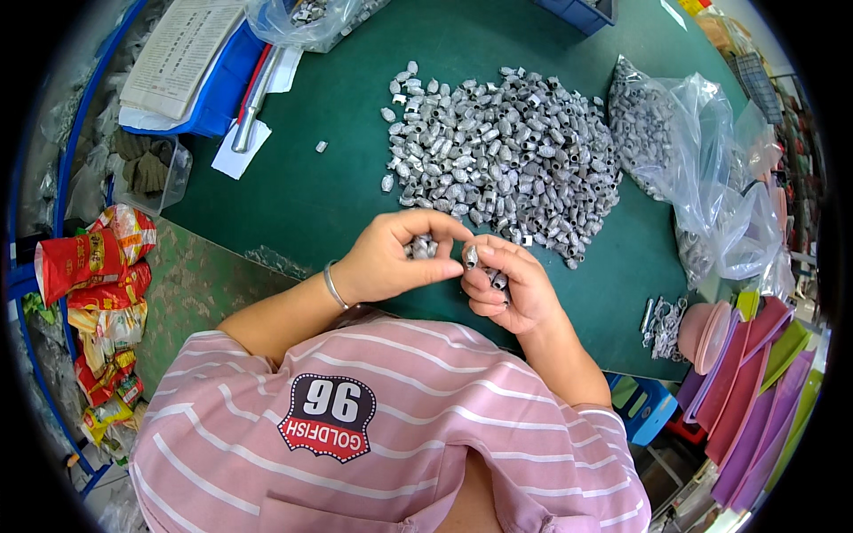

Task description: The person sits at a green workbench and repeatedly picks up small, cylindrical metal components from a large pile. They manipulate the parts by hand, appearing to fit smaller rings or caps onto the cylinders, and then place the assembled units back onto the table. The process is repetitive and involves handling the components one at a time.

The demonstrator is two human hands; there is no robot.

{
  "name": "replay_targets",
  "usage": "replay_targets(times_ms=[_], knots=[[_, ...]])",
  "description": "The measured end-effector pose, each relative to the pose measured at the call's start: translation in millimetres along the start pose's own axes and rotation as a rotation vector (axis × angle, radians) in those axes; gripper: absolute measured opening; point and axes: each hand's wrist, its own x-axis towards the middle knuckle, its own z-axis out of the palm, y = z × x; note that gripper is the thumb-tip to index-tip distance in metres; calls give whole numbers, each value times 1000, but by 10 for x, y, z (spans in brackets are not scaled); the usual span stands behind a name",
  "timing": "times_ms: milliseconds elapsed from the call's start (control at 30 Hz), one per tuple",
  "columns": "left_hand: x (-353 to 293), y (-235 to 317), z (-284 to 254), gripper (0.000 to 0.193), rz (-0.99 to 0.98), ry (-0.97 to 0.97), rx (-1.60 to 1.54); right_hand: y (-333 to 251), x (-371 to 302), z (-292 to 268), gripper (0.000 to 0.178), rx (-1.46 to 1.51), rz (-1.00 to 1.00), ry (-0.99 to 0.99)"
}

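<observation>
My left hand [384,258], a silver bangle on its wrist, curls round several small grey metal barrel-shaped parts [421,246]. Its thumb and forefinger reach toward my right hand [520,286]. With thumb and fingertips the right hand pinches one hollow metal part [471,258], and more of the same parts [499,282] lie in its bent fingers. Both hands meet above the table's near edge, fingertips close together. Just beyond them spreads a large pile of these grey metal parts [506,151], loose on the green tabletop [293,209].
A clear bag of parts [644,129] stands right of the pile. A blue tray with papers [209,111] and a metal tool [255,99] lie at left. Key-like metal pieces [665,329] sit near stacked coloured plastic bins [742,382]. One part [321,147] lies apart.
</observation>
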Motion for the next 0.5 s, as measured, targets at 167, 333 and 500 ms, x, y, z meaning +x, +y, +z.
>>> replay_targets(times_ms=[167, 333, 500], knots=[[5, 8, 47, 26, 227, -2, 306, 13, -5, 18, 14, -24, 32, 45], [17, -50, 16, 15, 198, 57, 136, 45, -9, 48, 14, -295, -60, 145], [-35, 16, -230, 17, -126, 49, -880, 53, 101, -33, 14, -1218, -631, 344]])
